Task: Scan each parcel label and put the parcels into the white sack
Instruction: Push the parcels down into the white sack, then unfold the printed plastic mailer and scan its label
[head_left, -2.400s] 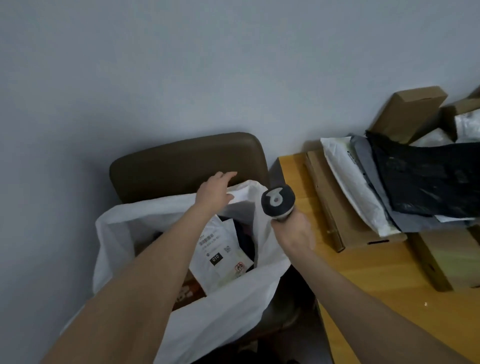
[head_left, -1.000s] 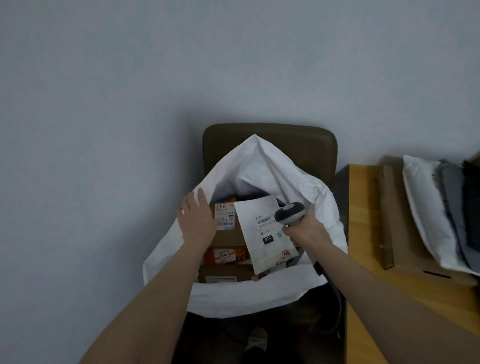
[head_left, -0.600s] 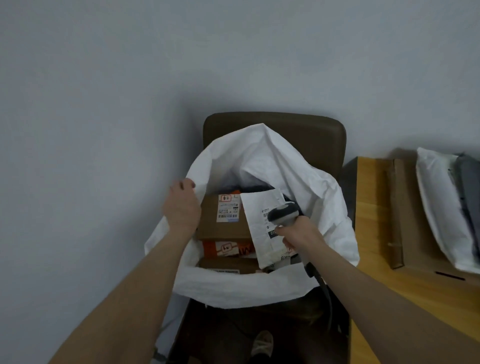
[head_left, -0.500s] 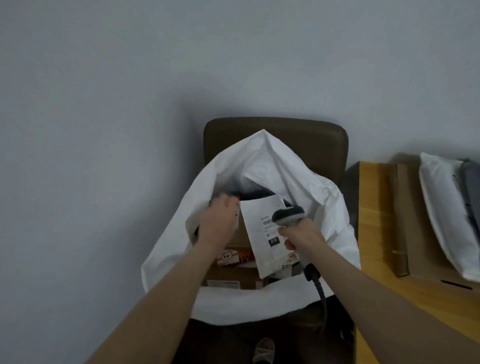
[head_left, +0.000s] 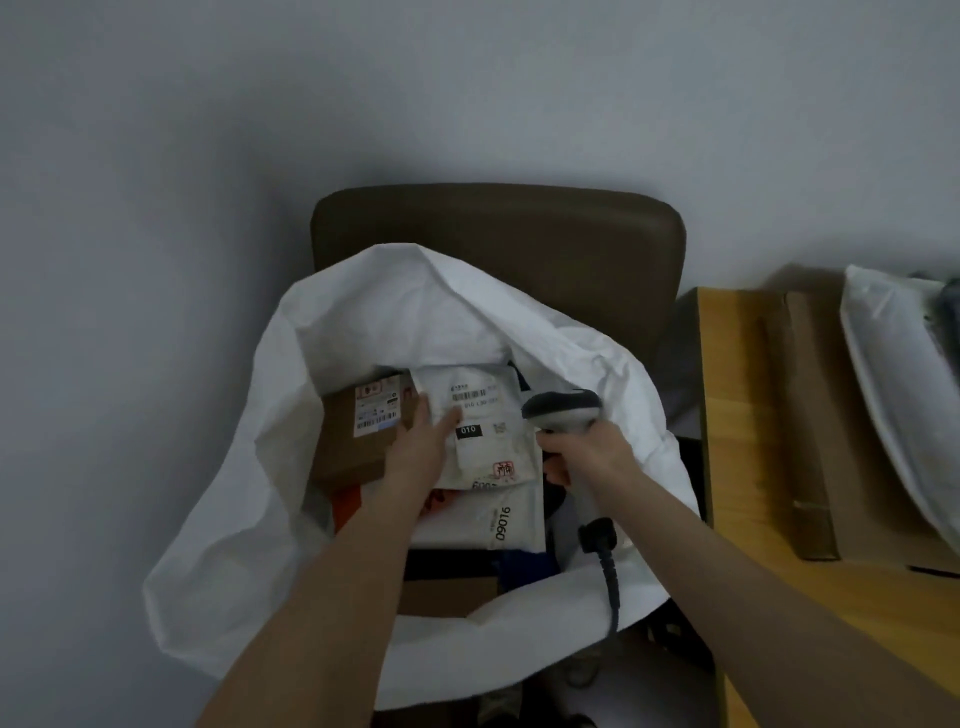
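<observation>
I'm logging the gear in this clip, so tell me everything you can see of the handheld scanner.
The scanner is a pistol-shaped handheld unit, plastic by its look, with a dark grey head and a paler grey handle. The right hand grips the handle, fingers curled round it. It is held over the open white sack, head aimed left at the labelled white mailer; contact between them is unclear. A dark cable leaves the handle's base and crosses the sack's near rim.

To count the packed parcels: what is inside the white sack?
A brown box, a white mailer under the left hand, and a white parcel marked 09016. Anything deeper is covered.
</observation>
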